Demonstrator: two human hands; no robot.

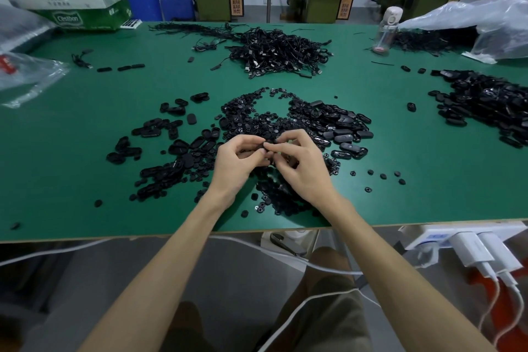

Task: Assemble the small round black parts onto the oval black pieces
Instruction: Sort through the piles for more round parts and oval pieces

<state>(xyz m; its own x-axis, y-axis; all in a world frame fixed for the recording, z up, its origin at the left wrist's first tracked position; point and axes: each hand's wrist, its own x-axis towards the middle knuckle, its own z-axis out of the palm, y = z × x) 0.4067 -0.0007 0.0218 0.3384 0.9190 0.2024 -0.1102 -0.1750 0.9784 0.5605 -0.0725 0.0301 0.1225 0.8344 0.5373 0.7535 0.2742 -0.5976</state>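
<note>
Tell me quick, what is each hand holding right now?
Left hand: curled, pinching a small black part at the fingertips.
Right hand: pinching that same part; oval or round cannot be told.

On the table (85, 123), with the heap of small round parts (251, 120) at its middle as the mark: just left of it, scattered oval pieces (171, 148); touching its right side, more ovals (340, 128); well to its right, a larger pile (491, 103). Behind the heap, a cable tangle (283, 51); further back and left, a carton (83, 8); back and right, a bottle (384, 34). Just in front of the heap, left hand (238, 161) and right hand (300, 168) meeting on one black piece (270, 142) pinched between them.
</note>
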